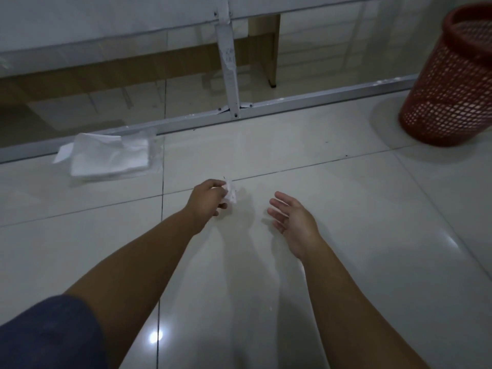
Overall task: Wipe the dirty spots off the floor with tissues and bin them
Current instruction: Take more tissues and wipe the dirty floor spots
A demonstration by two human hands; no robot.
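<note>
the left hand point(206, 198) grips a scrunched tissue point(230, 193) just above the floor point(346, 209), its fingers partly hidden. the right hand point(291, 221) is loose and holds nothing. the red bin point(450, 83), cut off at the edge, stands well apart.

A small crumpled white tissue point(231, 192) is pinched at the left hand's point(206, 199) fingertips above the pale tiled floor point(346, 209). A white tissue pack point(109, 155) lies far left by the metal rail. The red mesh bin point(450, 83) stands upright, far right.
</note>
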